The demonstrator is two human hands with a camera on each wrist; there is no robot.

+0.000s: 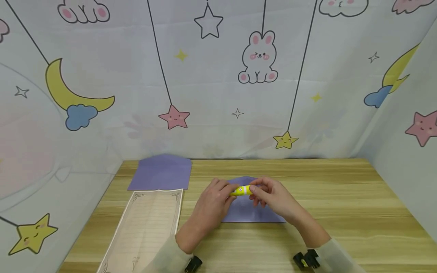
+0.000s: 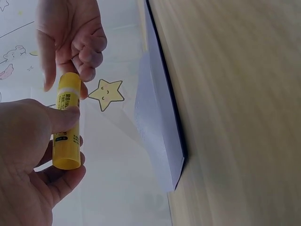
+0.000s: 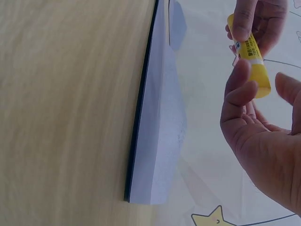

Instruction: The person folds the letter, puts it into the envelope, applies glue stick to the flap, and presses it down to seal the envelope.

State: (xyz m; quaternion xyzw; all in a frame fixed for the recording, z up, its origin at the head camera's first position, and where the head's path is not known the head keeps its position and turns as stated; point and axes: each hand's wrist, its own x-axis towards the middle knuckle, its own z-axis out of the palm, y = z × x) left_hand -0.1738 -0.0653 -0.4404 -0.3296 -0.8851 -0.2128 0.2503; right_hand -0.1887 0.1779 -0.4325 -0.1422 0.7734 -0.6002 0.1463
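A yellow glue stick [image 1: 243, 190] [image 2: 67, 141] [image 3: 249, 52] is held level above a purple envelope [image 1: 256, 213] [image 2: 157, 113] [image 3: 155, 132], whose pointed flap faces the back. My left hand [image 1: 211, 204] [image 2: 23, 146] [image 3: 265, 21] grips one end of the tube between thumb and fingers. At the other end, past the white band, is my right hand [image 1: 278, 197] [image 2: 73, 35] [image 3: 268, 136]. Its bent fingertips touch the tube there, while its thumb stands apart in the right wrist view.
Another purple envelope [image 1: 164, 174] lies at the back left of the wooden table [image 1: 341, 197]. In front of it lies a cream sheet of lined paper [image 1: 150, 223] with ornate corners. A patterned cloth [image 1: 211, 83] hangs behind the table and at both sides.
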